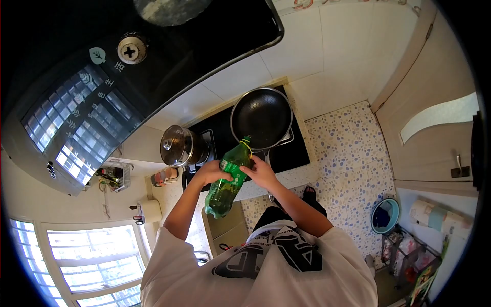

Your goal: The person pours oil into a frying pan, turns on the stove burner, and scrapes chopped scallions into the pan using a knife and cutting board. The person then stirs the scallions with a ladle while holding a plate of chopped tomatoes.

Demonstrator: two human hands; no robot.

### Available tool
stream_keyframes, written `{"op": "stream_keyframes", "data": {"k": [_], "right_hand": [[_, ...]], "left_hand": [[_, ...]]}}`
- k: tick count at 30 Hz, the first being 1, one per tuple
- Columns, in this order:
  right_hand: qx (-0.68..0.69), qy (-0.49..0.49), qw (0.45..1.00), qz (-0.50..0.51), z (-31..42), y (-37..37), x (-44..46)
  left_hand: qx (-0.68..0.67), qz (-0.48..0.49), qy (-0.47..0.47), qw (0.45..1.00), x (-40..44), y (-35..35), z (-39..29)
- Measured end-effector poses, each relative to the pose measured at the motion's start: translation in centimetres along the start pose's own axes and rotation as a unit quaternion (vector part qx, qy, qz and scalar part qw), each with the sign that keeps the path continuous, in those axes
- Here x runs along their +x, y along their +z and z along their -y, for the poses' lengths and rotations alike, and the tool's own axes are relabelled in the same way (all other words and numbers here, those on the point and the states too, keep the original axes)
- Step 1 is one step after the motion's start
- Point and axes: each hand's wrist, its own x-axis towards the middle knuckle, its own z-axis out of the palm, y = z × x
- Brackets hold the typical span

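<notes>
A large green plastic bottle (231, 189) is held in front of my chest, its neck pointing at the frying pan. My left hand (208, 173) wraps around its middle from the left side. On the other side my right hand (262, 173) grips it near the upper part, by the label. A yellow band or strip shows at the neck. The black frying pan (262, 115) sits on the right burner, its handle pointing toward me. No stream of liquid can be made out at the bottle's mouth.
A lidded pot (176, 145) stands on the left burner of the black stove (296, 156). The dark range hood (169, 66) hangs above at the left. Scissors (138, 220) hang near the window. A blue bucket (385, 216) and a rack stand by the door (429, 102).
</notes>
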Motion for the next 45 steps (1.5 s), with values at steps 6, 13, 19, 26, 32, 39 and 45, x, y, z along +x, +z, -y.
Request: {"op": "stream_keyframes", "data": {"k": [6,13,19,26,32,39,45], "right_hand": [[0.001,0.007,1.0,0.004,0.0,-0.2,-0.1],[0.002,0.002,1.0,0.006,0.2,-0.4,-0.2],[-0.002,-0.001,1.0,0.006,0.4,-0.7,-0.4],[0.006,-0.002,1.0,0.003,0.0,-0.6,-0.3],[0.01,-0.004,1.0,-0.001,0.3,-0.9,-0.4],[0.001,-0.004,1.0,-0.003,2.1,-2.1,-0.8],[0.003,-0.036,0.999,-0.014,3.9,-3.2,-0.4]], "left_hand": [[0.003,-0.002,-0.004,1.0,0.0,0.1,-0.1],[0.005,-0.003,-0.005,1.0,-0.3,0.1,-0.8],[-0.007,-0.004,-0.002,1.0,-0.9,0.1,-1.7],[-0.004,-0.009,-0.002,1.0,-0.4,0.4,-1.0],[0.006,-0.011,-0.004,1.0,-0.7,0.3,-1.7],[0.055,-0.03,-0.012,0.998,-0.4,0.2,-2.1],[0.073,-0.057,0.015,0.996,-1.0,-0.7,-3.6]]}}
